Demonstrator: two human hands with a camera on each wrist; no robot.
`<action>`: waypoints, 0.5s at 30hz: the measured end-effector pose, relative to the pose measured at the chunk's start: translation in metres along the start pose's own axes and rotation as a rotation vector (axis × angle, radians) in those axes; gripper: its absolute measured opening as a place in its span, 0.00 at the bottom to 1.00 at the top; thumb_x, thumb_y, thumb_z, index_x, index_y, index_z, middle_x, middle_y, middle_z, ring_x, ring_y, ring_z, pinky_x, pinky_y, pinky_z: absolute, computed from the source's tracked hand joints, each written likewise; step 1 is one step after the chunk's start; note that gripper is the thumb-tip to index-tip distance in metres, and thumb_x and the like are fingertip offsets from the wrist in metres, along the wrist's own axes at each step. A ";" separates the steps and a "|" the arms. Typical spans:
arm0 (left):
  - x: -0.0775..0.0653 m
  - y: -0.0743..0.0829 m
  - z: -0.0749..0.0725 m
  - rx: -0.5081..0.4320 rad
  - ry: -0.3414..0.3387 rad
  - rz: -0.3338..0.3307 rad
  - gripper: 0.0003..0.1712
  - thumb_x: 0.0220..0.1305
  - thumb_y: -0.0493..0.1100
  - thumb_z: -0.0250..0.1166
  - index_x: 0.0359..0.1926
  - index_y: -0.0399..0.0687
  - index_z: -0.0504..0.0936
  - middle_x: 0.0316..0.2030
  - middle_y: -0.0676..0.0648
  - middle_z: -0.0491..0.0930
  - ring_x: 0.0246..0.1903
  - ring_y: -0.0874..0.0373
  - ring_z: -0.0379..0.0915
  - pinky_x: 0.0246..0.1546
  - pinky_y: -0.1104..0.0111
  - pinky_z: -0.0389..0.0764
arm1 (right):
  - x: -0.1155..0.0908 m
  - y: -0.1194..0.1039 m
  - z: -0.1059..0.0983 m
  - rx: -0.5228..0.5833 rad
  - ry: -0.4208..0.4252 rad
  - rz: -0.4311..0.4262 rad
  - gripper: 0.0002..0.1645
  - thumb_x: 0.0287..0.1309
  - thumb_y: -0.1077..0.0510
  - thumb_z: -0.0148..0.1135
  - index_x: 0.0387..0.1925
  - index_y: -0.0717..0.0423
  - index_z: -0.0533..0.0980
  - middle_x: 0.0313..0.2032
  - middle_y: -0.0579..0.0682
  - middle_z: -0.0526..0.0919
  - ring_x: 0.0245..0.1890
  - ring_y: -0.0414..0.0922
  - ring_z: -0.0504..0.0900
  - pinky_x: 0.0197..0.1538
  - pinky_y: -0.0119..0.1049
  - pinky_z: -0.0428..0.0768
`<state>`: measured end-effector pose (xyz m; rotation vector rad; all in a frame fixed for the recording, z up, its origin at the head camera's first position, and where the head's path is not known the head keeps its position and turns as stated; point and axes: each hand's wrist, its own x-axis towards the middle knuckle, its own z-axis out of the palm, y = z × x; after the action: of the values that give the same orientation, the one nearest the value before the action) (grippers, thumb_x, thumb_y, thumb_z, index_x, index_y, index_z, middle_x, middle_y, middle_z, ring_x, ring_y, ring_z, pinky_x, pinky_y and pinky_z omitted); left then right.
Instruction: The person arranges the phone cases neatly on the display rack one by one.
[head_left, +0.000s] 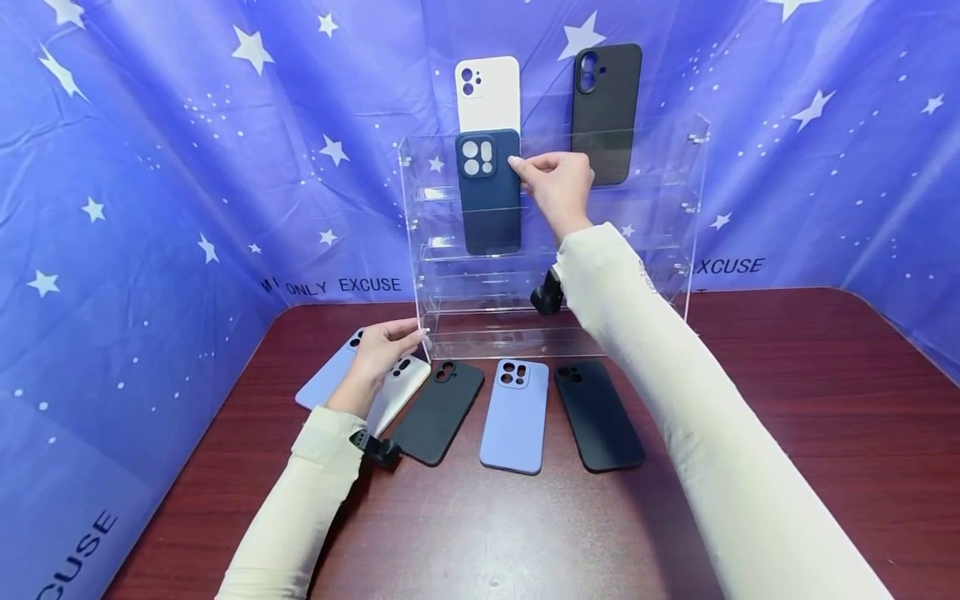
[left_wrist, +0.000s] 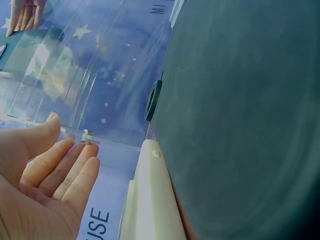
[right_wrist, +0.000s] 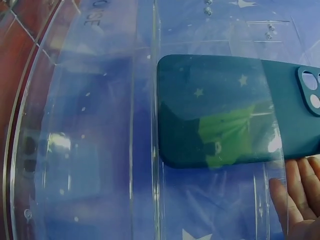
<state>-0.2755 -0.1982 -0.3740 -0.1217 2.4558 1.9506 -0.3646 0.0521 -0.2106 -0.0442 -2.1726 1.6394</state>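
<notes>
My right hand [head_left: 558,183] pinches the right edge of a dark blue phone case [head_left: 491,221], thumb in front, near its camera cutouts. The case stands upright in a clear acrylic tiered rack [head_left: 517,343], and its lower part shows through the front panel in the right wrist view. Just behind and above it stands a white phone case [head_left: 491,96]. My left hand [head_left: 378,354] is at the rack's lower left side edge, its fingertips right at the panel; the left wrist view shows those fingers [left_wrist: 75,172] extended and the thumb apart.
A black phone case [head_left: 609,108] stands at the rack's upper right. On the table lie a light blue case [head_left: 515,429], a black case [head_left: 442,417], a dark case [head_left: 600,421], a white case [head_left: 393,396] and another light blue case [head_left: 326,375]. A starry curtain [head_left: 150,208] hangs behind.
</notes>
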 end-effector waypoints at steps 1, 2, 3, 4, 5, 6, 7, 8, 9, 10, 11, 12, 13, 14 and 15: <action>0.000 0.000 0.000 -0.001 0.000 0.001 0.21 0.63 0.38 0.63 0.56 0.34 0.77 0.52 0.34 0.77 0.49 0.51 0.77 0.48 0.69 0.79 | 0.000 0.000 -0.001 -0.013 -0.005 0.006 0.17 0.50 0.46 0.70 0.35 0.56 0.86 0.34 0.50 0.87 0.27 0.38 0.84 0.31 0.25 0.78; 0.000 0.000 0.000 -0.003 -0.001 0.003 0.21 0.63 0.38 0.63 0.56 0.34 0.77 0.52 0.34 0.77 0.49 0.51 0.77 0.48 0.69 0.79 | 0.001 0.000 -0.001 -0.018 -0.011 0.015 0.18 0.50 0.46 0.70 0.35 0.55 0.86 0.35 0.50 0.87 0.27 0.37 0.84 0.32 0.25 0.78; 0.000 0.000 0.000 -0.008 -0.002 0.005 0.21 0.63 0.38 0.63 0.55 0.33 0.77 0.52 0.34 0.77 0.49 0.50 0.77 0.49 0.68 0.79 | 0.001 -0.001 -0.002 -0.019 -0.016 0.019 0.18 0.50 0.46 0.70 0.36 0.55 0.86 0.35 0.51 0.87 0.28 0.37 0.85 0.33 0.25 0.79; 0.001 0.000 0.000 -0.007 -0.003 0.007 0.21 0.63 0.38 0.63 0.55 0.33 0.77 0.52 0.34 0.77 0.49 0.51 0.77 0.49 0.68 0.79 | 0.001 -0.001 -0.003 -0.014 -0.022 0.025 0.18 0.50 0.46 0.70 0.36 0.55 0.86 0.36 0.51 0.87 0.29 0.37 0.85 0.34 0.26 0.79; 0.001 0.000 0.001 -0.010 -0.002 0.008 0.21 0.62 0.38 0.63 0.55 0.33 0.77 0.52 0.34 0.77 0.48 0.51 0.77 0.49 0.68 0.79 | 0.001 -0.002 -0.005 -0.006 -0.028 0.027 0.19 0.50 0.46 0.70 0.36 0.56 0.86 0.36 0.51 0.87 0.30 0.38 0.85 0.35 0.26 0.80; 0.001 0.000 0.001 -0.008 -0.002 0.006 0.21 0.62 0.38 0.63 0.55 0.34 0.77 0.52 0.34 0.77 0.48 0.51 0.77 0.49 0.68 0.79 | 0.001 -0.002 -0.006 0.005 -0.033 0.025 0.19 0.49 0.46 0.70 0.36 0.56 0.86 0.36 0.51 0.87 0.31 0.39 0.86 0.35 0.27 0.80; 0.001 0.000 0.001 -0.010 -0.001 0.004 0.21 0.62 0.38 0.63 0.55 0.34 0.77 0.52 0.34 0.77 0.48 0.52 0.77 0.49 0.68 0.79 | 0.001 -0.002 -0.009 0.022 -0.041 0.024 0.19 0.49 0.46 0.71 0.36 0.56 0.86 0.36 0.51 0.87 0.32 0.40 0.86 0.36 0.27 0.80; 0.001 0.000 0.001 -0.011 -0.001 0.000 0.21 0.62 0.38 0.64 0.55 0.34 0.77 0.52 0.34 0.77 0.49 0.52 0.77 0.49 0.68 0.79 | 0.000 -0.002 -0.011 0.040 -0.050 0.020 0.19 0.49 0.46 0.71 0.36 0.56 0.86 0.36 0.51 0.87 0.33 0.41 0.86 0.36 0.27 0.80; 0.001 0.000 0.001 -0.010 -0.001 -0.006 0.21 0.62 0.39 0.64 0.56 0.34 0.77 0.52 0.35 0.77 0.49 0.51 0.77 0.49 0.68 0.79 | 0.000 -0.001 -0.014 0.046 -0.059 0.007 0.19 0.48 0.46 0.71 0.37 0.56 0.86 0.35 0.50 0.87 0.34 0.42 0.86 0.36 0.28 0.80; 0.001 0.000 0.001 -0.009 -0.003 -0.010 0.22 0.62 0.39 0.64 0.56 0.34 0.77 0.52 0.35 0.77 0.50 0.51 0.76 0.49 0.68 0.79 | -0.001 -0.001 -0.018 0.057 -0.067 -0.010 0.19 0.48 0.47 0.71 0.37 0.57 0.85 0.33 0.49 0.87 0.34 0.42 0.86 0.37 0.28 0.80; 0.001 0.000 0.001 -0.011 -0.004 -0.014 0.22 0.62 0.39 0.64 0.56 0.34 0.76 0.53 0.35 0.77 0.51 0.50 0.76 0.49 0.68 0.79 | -0.003 0.001 -0.022 0.067 -0.074 -0.033 0.19 0.48 0.47 0.72 0.37 0.57 0.85 0.32 0.48 0.87 0.35 0.42 0.85 0.37 0.28 0.80; 0.001 0.000 0.001 -0.011 -0.003 -0.016 0.22 0.62 0.39 0.64 0.56 0.34 0.76 0.53 0.35 0.77 0.51 0.49 0.75 0.50 0.68 0.79 | -0.004 0.002 -0.026 0.072 -0.082 -0.048 0.20 0.48 0.47 0.72 0.37 0.58 0.85 0.30 0.45 0.87 0.34 0.42 0.85 0.37 0.28 0.79; 0.001 0.000 0.001 -0.014 -0.001 -0.015 0.22 0.62 0.39 0.64 0.56 0.34 0.76 0.53 0.35 0.77 0.52 0.49 0.75 0.50 0.68 0.79 | -0.006 0.003 -0.031 0.086 -0.095 -0.059 0.20 0.48 0.48 0.72 0.38 0.58 0.85 0.29 0.44 0.86 0.34 0.41 0.84 0.38 0.28 0.78; 0.000 0.000 0.000 -0.013 0.000 -0.015 0.22 0.62 0.39 0.64 0.56 0.34 0.76 0.53 0.35 0.77 0.52 0.49 0.75 0.50 0.68 0.79 | -0.008 0.004 -0.036 0.092 -0.106 -0.072 0.20 0.48 0.48 0.72 0.39 0.58 0.85 0.28 0.42 0.86 0.34 0.41 0.83 0.39 0.28 0.78; 0.000 0.000 0.000 -0.010 0.002 -0.014 0.22 0.62 0.39 0.64 0.56 0.34 0.76 0.53 0.35 0.77 0.52 0.48 0.75 0.50 0.67 0.79 | -0.010 0.006 -0.041 0.098 -0.117 -0.082 0.20 0.48 0.48 0.72 0.39 0.58 0.84 0.27 0.41 0.85 0.33 0.39 0.83 0.40 0.28 0.78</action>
<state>-0.2752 -0.1983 -0.3741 -0.1409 2.4399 1.9584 -0.3424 0.0891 -0.2104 0.1711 -2.1439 1.7383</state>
